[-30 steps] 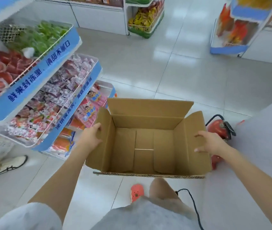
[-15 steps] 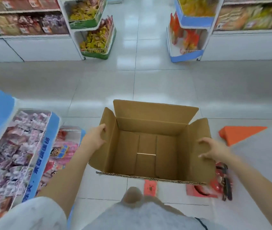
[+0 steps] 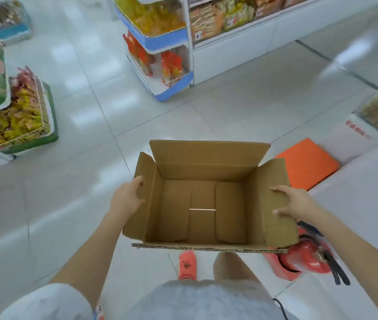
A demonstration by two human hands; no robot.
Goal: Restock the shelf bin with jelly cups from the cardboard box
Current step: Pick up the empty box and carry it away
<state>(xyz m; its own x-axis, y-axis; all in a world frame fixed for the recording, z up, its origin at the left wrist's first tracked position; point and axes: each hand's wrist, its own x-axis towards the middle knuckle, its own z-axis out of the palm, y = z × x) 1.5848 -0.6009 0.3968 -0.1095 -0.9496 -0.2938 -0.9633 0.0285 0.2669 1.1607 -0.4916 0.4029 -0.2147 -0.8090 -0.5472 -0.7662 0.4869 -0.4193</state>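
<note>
1. The person holds the cardboard box (image 3: pixel 206 204) in the air at about waist height, above the tiled floor (image 3: pixel 229 107), with its top flaps standing open.
2. The left hand (image 3: pixel 126 199) grips the box's left side flap, thumb curled over the edge and fingers behind it.
3. The right hand (image 3: pixel 293 202) holds the right flap, its fingers spread over the inner face; the thumb is hidden.
4. Inside the box only bare cardboard shows: no jelly cups are in it.
5. The shelf bin for jelly cups is not in view; only snack racks (image 3: pixel 160 42) with other goods stand across the aisle.
6. Judging from the empty box, the unloading appears finished, and what seems left is disposing of the box.
7. A red fire extinguisher (image 3: pixel 307 257) lies just below the box's right corner.
</note>
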